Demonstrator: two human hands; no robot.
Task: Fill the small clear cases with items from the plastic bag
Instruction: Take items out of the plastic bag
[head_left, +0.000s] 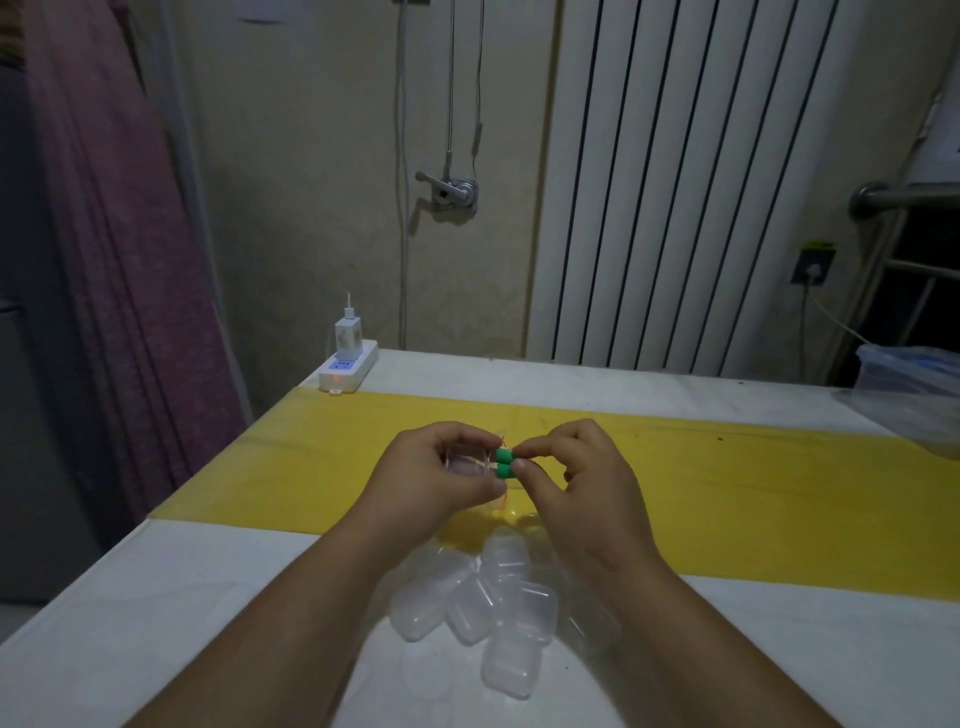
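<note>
My left hand (441, 467) grips a small clear case (470, 464) above the yellow strip of the table. My right hand (566, 473) pinches two small green pieces (504, 463), stacked one over the other, right at the case's open side. A thin orange cord shows near the case and under my hands. A heap of several clear cases (488, 597) lies on the white table surface just below my wrists, partly hidden by my forearms.
The table (779, 649) is white with a yellow band (753, 483) across it. A white power strip with a charger (349, 364) sits at the far left corner. A clear plastic bag (914, 400) lies at the right edge. A radiator stands behind.
</note>
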